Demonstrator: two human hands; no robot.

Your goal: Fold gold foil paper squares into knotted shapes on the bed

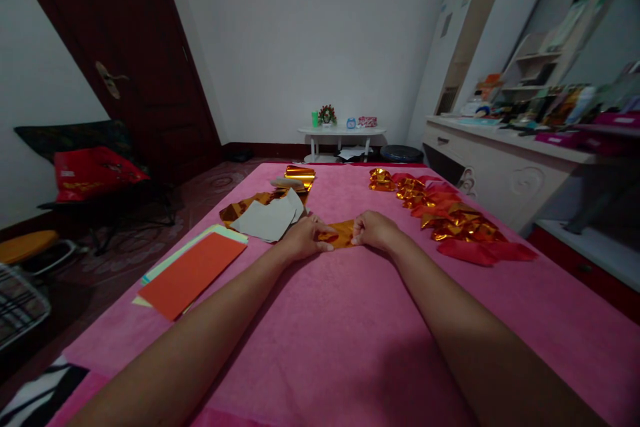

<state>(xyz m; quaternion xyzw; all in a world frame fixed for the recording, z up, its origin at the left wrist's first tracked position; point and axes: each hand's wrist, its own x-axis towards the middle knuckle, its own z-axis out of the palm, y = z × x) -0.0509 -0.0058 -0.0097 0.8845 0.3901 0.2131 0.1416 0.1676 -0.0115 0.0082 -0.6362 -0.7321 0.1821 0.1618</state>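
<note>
A small piece of shiny gold foil paper (342, 233) lies between my hands over the pink tablecloth (340, 320). My left hand (306, 237) pinches its left end, fingers and thumb closed. At its right end my right hand (375, 229) is also closed on it, fingertips pressed together. Beside my left hand rest white paper pieces (265, 217) with more gold foil (235, 210) under them. A gold foil roll (301, 175) sits farther back. Orange paper (195, 273) tops a stack of pale sheets to the left.
Folded gold foil pieces (463, 220) and red ones (485, 251) lie in a row along the table's right side. Behind stands a small white table (345, 131) with a potted plant (327, 115). A cluttered dresser (505, 153) is at right, a chair with a red bag (95, 172) at left.
</note>
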